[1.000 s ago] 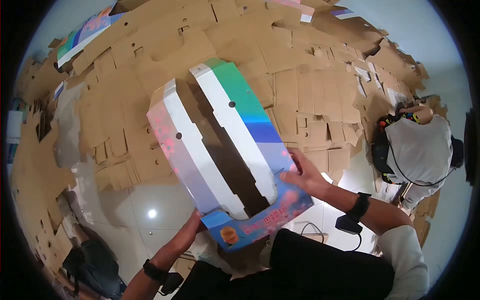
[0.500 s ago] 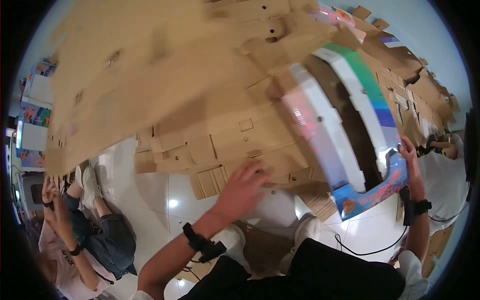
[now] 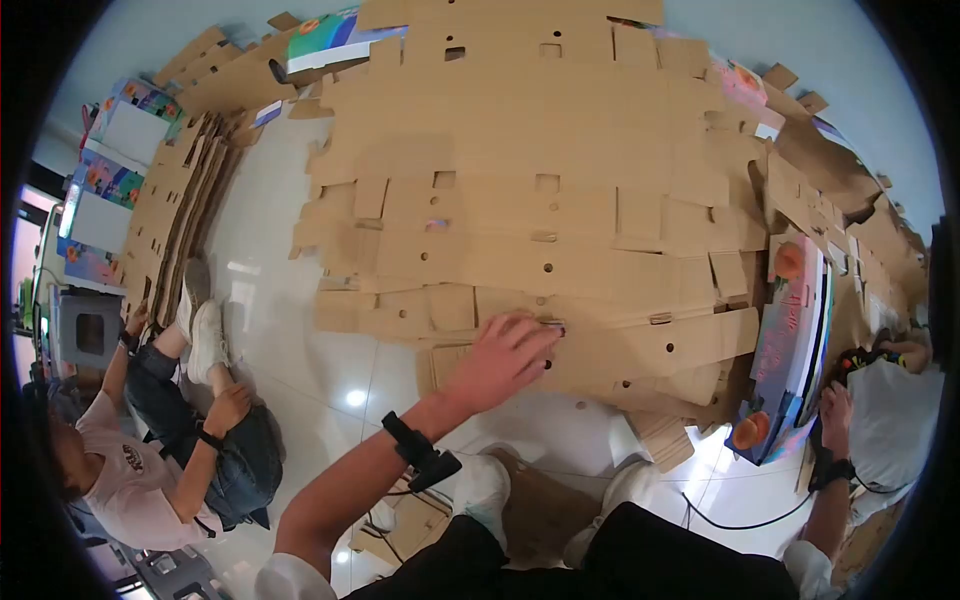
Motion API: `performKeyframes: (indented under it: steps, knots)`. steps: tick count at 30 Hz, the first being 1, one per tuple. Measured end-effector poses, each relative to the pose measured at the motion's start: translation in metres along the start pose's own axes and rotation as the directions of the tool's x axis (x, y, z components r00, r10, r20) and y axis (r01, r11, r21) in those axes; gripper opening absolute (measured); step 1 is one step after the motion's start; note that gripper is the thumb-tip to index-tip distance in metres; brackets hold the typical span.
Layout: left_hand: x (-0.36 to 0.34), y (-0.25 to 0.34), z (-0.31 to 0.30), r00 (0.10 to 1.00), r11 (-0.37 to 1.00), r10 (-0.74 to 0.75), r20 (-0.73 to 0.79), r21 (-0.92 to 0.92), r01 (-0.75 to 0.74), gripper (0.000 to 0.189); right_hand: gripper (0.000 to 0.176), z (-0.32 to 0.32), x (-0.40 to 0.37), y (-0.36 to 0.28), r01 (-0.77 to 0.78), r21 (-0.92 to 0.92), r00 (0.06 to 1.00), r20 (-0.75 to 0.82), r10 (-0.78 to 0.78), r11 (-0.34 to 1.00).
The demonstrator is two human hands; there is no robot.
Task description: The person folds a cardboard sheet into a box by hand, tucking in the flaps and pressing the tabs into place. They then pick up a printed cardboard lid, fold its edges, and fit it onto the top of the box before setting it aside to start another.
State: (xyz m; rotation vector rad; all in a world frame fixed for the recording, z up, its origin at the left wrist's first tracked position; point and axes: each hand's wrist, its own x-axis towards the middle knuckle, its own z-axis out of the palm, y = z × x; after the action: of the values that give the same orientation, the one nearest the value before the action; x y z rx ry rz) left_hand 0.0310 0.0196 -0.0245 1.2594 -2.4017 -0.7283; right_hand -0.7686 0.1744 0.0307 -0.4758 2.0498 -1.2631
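where stacked cardboard (image 3: 560, 225) ends — a printed box (image 3: 783, 350) flanks the right hand (image 3: 836, 415)

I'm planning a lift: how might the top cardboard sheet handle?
The top cardboard sheet is probably light for its size, looking thin and broad. It may fold, being creased and slotted. It could slide, lying flat over other sheets.

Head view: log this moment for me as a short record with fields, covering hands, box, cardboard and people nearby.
Left hand: over the near part of the cardboard sheets; grip unclear
Right hand: beside the printed box; contact unclear
Cardboard sheets: flat, overlapping, with holes and slots
Printed box: at the sheets' right side
People nearby: seated person at left; person in pale top at right
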Motion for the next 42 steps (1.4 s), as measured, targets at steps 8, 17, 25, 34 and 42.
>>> performKeyframes:
  steps: [8, 17, 25, 34, 42]
  knots:
    - [0.046, -0.022, 0.006, 0.689, -0.071, -0.710, 0.145, -0.988, 0.135, 0.051, 0.021, 0.198, -0.013, -0.051, 0.533, -0.338, 0.846, 0.196, -0.496, 0.776]
    - [0.023, -0.030, -0.014, 0.622, -0.208, -0.764, 0.171, -0.978, 0.014, 0.043, 0.044, 0.422, -0.083, -0.089, 0.791, -0.241, 0.555, 0.669, -0.494, 0.562]
    - [0.021, -0.021, -0.047, 0.601, -0.417, -0.751, 0.275, -0.902, -0.108, 0.044, 0.052, 0.495, -0.112, -0.099, 0.760, -0.467, 0.612, 0.749, -0.254, 0.453]
    - [0.041, -0.042, -0.061, 0.656, -0.431, -0.644, 0.394, -0.895, 0.116, 0.021, 0.046, 0.529, -0.147, -0.111, 0.422, -0.426, 0.596, 0.795, 0.109, 0.800]
    - [0.013, -0.052, -0.012, 0.671, -0.178, -0.661, 0.337, -0.938, 0.296, 0.021, 0.028, 0.496, -0.161, -0.087, 0.694, -0.253, 0.433, 0.895, -0.111, 0.674]
